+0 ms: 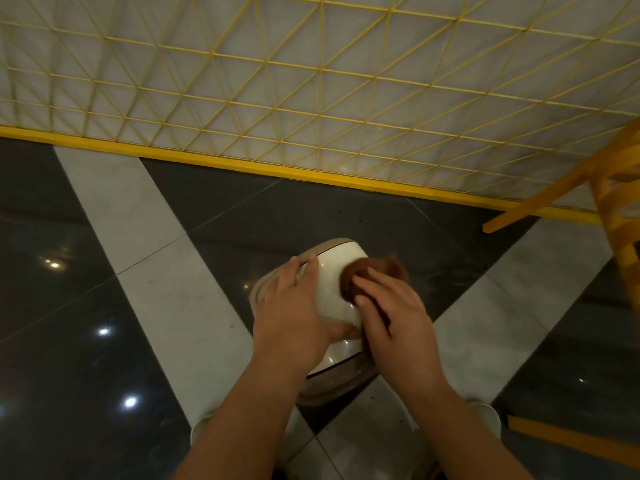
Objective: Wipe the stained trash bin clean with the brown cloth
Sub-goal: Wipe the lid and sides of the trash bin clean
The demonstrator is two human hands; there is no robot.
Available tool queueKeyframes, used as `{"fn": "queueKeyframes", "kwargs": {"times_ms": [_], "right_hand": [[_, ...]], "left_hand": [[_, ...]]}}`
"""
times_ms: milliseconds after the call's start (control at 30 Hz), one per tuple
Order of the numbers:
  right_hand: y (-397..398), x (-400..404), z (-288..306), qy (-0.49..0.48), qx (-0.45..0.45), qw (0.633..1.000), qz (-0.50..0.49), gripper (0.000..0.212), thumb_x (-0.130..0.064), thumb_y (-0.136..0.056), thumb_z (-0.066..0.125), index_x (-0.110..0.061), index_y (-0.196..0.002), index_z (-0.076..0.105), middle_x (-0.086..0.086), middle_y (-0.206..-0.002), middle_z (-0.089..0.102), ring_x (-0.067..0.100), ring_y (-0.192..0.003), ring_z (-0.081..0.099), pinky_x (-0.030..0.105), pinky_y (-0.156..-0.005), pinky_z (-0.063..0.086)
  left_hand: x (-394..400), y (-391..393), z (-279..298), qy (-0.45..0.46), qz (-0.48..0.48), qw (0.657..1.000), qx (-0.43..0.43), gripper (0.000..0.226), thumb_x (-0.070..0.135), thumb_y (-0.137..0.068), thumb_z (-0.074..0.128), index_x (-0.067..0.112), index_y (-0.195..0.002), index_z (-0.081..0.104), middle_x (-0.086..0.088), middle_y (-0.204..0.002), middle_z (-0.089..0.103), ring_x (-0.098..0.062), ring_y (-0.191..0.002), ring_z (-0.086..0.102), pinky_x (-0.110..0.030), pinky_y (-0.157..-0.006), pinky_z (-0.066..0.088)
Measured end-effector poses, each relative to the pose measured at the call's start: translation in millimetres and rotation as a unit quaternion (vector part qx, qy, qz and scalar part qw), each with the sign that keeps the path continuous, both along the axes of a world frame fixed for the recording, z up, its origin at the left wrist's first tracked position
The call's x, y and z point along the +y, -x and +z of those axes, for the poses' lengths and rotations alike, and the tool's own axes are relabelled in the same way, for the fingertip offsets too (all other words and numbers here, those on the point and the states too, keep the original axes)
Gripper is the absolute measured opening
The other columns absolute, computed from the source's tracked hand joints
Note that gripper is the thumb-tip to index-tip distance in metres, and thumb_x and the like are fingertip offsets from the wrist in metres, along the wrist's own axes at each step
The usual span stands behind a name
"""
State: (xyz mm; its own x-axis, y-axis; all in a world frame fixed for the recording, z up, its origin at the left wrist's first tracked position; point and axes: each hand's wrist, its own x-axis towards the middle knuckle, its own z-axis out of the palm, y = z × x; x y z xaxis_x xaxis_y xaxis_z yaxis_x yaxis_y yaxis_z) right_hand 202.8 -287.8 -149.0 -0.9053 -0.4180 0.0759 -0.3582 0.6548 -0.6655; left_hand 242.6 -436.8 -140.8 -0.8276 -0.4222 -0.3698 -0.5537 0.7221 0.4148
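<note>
From the head camera you look steeply down at a white trash bin [334, 289] just below the centre of the frame, standing on the floor [145, 237] of dark glossy tiles crossed by pale grey bands. The bin has a rounded white top and a tan rim with a dark line around it; its lower part spreads wider toward the bottom of the frame.

Your left hand [294, 317] lies over the left side of the bin's top, fingers curved round the white surface and fingertips reaching the rim, so it grips the bin. Your right hand [391, 306] sits just right of it, with fingers laid fairly straight on the brown cloth [360, 277] and pressing it against the upper right part of the white top. The cloth is bunched and blurred, and a part of it sticks out past the bin's right edge. The two hands are close together, nearly touching near the bin's middle; both forearms run down to the lower edge of the frame.

Across the upper half of the frame stands a yellow wire grid panel [311, 81] in front of a pale wall, with a solid yellow bar along its base. At the right edge you see part of a yellow wooden chair [613, 202]. Two light shoes [485, 414] peek out beside your forearms near the bottom.
</note>
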Motion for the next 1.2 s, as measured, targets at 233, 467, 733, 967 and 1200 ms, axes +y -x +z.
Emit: {"fn": "queueKeyframes", "kwargs": {"times_ms": [233,467,733,967,1200], "right_hand": [[64,-22,-3,0.117,-0.293,0.945,-0.088,0.028,-0.037,-0.096,0.05,-0.037,-0.12,0.062,-0.023,-0.107,0.06,0.0,-0.101,0.054,0.018,-0.087,0.041],[20,10,-9,0.093,-0.237,0.951,-0.173,0.023,-0.042,-0.096,0.044,-0.049,-0.114,0.055,-0.035,-0.094,0.054,-0.007,-0.094,0.053,0.013,-0.076,0.042],[45,-29,3,0.022,-0.089,0.996,0.001,0.03,-0.031,-0.097,0.049,-0.03,-0.125,0.061,-0.012,-0.126,0.059,0.001,-0.117,0.047,0.017,-0.102,0.031],[51,9,-23,0.095,-0.342,0.926,-0.129,0.026,-0.047,-0.095,0.044,-0.043,-0.115,0.061,-0.028,-0.094,0.055,-0.003,-0.09,0.053,0.017,-0.076,0.039],[74,2,-17,0.031,-0.338,0.936,-0.088,0.027,-0.045,-0.098,0.039,-0.039,-0.115,0.059,-0.021,-0.096,0.056,-0.002,-0.087,0.051,0.021,-0.074,0.038]], "left_hand": [[-1,1,-8,0.002,0.013,1.0,-0.018,0.123,0.073,-0.048,0.073,0.04,-0.143,0.001,0.011,-0.154,0.015,-0.022,-0.14,0.02,-0.045,-0.107,0.031],[-4,5,-6,0.01,0.004,0.999,-0.032,0.124,0.075,-0.047,0.071,0.042,-0.139,-0.005,0.014,-0.154,0.012,-0.024,-0.141,0.02,-0.049,-0.106,0.034],[-1,1,-2,-0.001,0.004,1.0,0.001,0.122,0.071,-0.05,0.074,0.041,-0.145,0.003,0.013,-0.154,0.013,-0.02,-0.14,0.023,-0.048,-0.107,0.035],[-4,3,0,0.003,0.006,1.0,-0.027,0.121,0.072,-0.049,0.073,0.043,-0.142,0.002,0.013,-0.153,0.014,-0.024,-0.14,0.024,-0.052,-0.104,0.038],[-5,7,-2,-0.005,0.008,0.999,-0.042,0.127,0.071,-0.048,0.075,0.042,-0.144,-0.004,0.015,-0.154,0.006,-0.022,-0.143,0.013,-0.049,-0.108,0.032]]}}
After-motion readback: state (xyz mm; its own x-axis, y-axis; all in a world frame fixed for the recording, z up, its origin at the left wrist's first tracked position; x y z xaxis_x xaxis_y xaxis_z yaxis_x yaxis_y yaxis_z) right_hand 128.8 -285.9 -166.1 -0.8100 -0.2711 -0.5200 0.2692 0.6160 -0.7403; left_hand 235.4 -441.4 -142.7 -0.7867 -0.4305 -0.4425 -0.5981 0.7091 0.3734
